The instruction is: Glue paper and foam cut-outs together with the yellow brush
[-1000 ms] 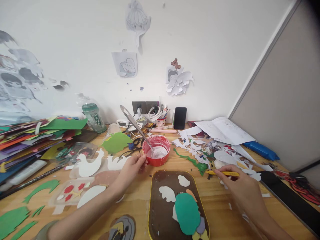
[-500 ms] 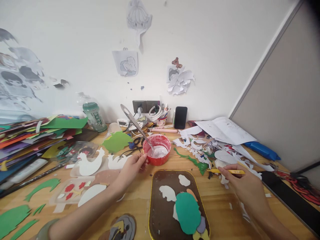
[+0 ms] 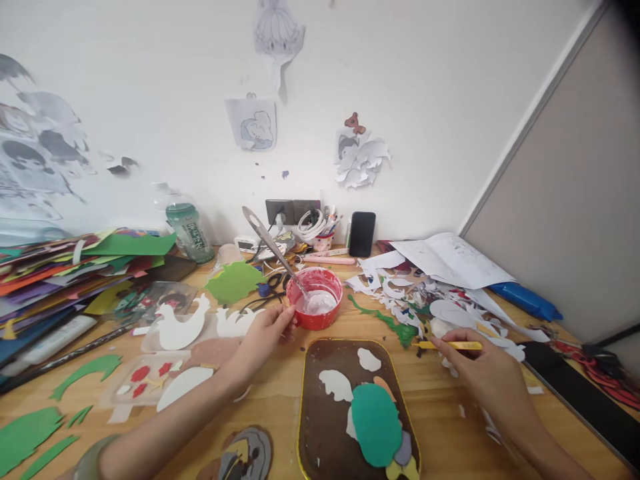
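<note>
My left hand is closed at the left side of a small red bowl, thumb against its wall. White paste coats the bowl's inside, and a metal spoon-like stick leans in it with its handle up to the left. In my right hand is a thin yellow pen-like tool, held nearly level, its tip pointing left. Between the hands lies a dark brown tray with a yellow edge. On it rest a teal oval cutout, white cloud-like cutouts and a purple piece.
Paper scraps heap at the back right, beside a black flat slab. A phone stands against the wall. Coloured sheets pile up at the left, near a green jar. White and green cutouts lie left of my arm.
My right hand has shifted slightly left with the yellow tool. The left hand stays at the red bowl, and the things on the tray look the same.
</note>
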A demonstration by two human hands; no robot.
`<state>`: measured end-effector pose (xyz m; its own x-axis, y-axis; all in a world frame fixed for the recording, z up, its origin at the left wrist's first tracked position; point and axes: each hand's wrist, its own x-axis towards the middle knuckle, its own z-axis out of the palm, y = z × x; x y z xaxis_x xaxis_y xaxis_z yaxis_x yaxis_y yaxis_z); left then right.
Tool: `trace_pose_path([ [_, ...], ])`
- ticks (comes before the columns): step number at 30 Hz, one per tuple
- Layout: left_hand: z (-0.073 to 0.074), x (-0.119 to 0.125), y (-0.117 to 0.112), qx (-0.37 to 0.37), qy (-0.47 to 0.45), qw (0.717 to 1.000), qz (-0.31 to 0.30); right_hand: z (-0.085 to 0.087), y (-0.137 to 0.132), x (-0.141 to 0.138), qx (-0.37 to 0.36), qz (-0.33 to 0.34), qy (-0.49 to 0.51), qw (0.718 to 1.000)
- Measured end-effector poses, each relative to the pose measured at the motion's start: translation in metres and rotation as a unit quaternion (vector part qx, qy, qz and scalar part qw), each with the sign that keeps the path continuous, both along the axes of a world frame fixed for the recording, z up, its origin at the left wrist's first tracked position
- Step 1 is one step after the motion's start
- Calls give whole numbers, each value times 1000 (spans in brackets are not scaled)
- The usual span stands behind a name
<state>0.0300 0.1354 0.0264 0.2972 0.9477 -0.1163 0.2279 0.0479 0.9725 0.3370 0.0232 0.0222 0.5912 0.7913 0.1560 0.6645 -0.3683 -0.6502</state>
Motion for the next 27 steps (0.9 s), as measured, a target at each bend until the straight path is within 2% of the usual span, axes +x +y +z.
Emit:
trace_pose_path([
  [13, 2, 0, -2, 7, 4, 1000, -4, 0, -7, -3, 3, 25, -20, 999],
  [18, 1, 0, -1, 4, 4, 1000, -8, -1, -6, -2, 22, 16, -28, 999],
  [24, -1, 0, 0, -2, 2, 1000, -8, -5, -4, -1, -2, 27, -32, 999],
  [27, -1, -1, 0, -4, 2, 1000, -6, -3, -5, -1, 11, 21, -36, 999],
])
